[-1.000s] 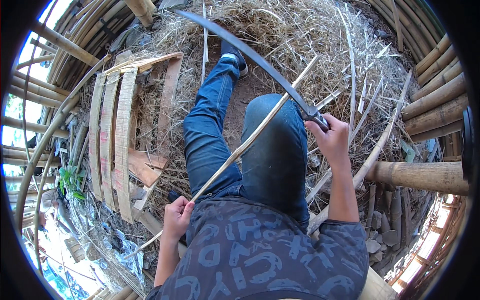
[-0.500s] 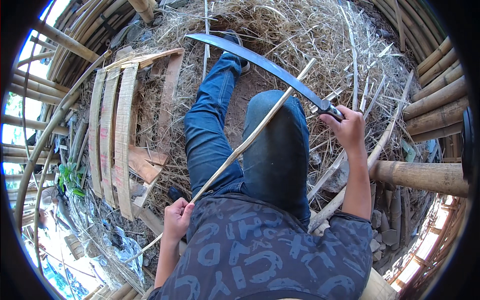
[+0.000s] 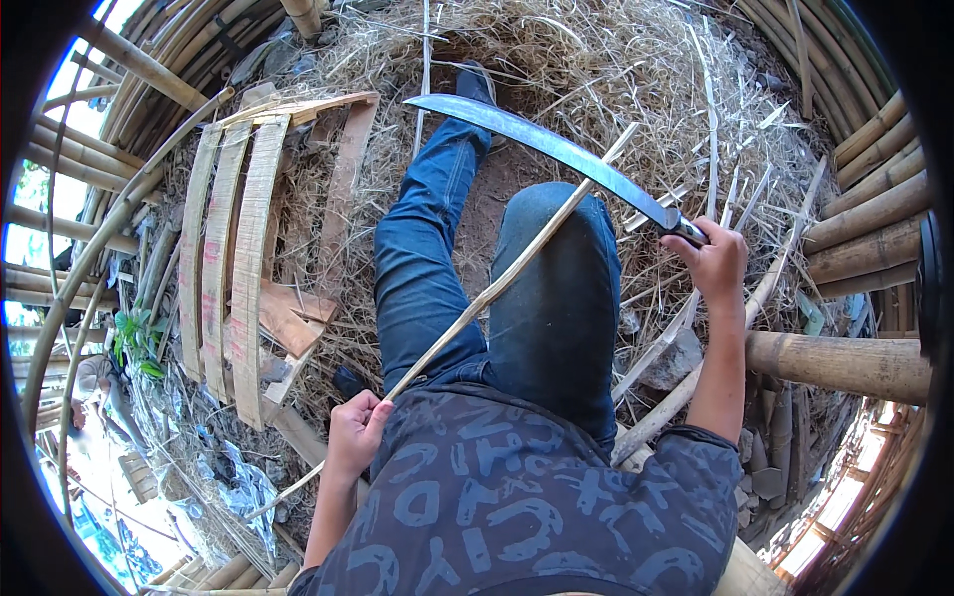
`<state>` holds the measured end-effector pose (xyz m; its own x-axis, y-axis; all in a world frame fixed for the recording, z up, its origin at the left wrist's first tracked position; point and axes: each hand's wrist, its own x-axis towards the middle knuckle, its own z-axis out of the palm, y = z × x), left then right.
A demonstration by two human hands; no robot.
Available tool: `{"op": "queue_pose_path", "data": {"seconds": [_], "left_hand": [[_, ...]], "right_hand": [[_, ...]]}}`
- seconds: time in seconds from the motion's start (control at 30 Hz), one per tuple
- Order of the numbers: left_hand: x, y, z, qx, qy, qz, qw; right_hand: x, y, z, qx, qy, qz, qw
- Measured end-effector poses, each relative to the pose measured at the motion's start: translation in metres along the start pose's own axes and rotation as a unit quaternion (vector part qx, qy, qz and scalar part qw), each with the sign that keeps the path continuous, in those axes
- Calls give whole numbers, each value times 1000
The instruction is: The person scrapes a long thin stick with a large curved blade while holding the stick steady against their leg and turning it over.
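My left hand [image 3: 356, 429] is closed round the lower part of a long, thin bamboo strip [image 3: 487, 295]. The strip slants up to the right across my raised right thigh, and its tail end sticks out below the hand. In my right hand [image 3: 714, 260] is the dark handle of a machete [image 3: 556, 149] with a long, slightly curved blade. Its tip points to the upper left. The blade crosses over the strip close to the strip's far end; whether the two touch I cannot tell.
A slatted wooden pallet piece [image 3: 248, 268] lies on my left. Straw and shavings [image 3: 586, 60] cover the ground ahead. Bamboo poles [image 3: 865, 223] line the right side, with one thick bamboo pole [image 3: 835, 365] jutting toward my right arm. A grey stone [image 3: 674, 360] lies beside my knee.
My right hand and the machete have shifted a little to the right and down, the blade sliding along over the strip. The left hand keeps its hold, nearly still.
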<state>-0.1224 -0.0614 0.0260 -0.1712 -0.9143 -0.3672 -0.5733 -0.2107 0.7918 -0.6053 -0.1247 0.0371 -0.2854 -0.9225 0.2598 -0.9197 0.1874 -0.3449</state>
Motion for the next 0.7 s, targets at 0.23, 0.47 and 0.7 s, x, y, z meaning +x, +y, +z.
{"op": "queue_pose_path", "data": {"seconds": [0.23,0.47,0.7], "left_hand": [[3,7,-5,50,-4,4,999],[3,-1,-4,27,0,9,1000],[9,0,-2,9,-4,17,1000]], "right_hand": [[-3,-13,0,-43,37,-36,998],[8,-26,9,-25,-12,-84,996],[4,-23,7,-17,26,-48,998]]}}
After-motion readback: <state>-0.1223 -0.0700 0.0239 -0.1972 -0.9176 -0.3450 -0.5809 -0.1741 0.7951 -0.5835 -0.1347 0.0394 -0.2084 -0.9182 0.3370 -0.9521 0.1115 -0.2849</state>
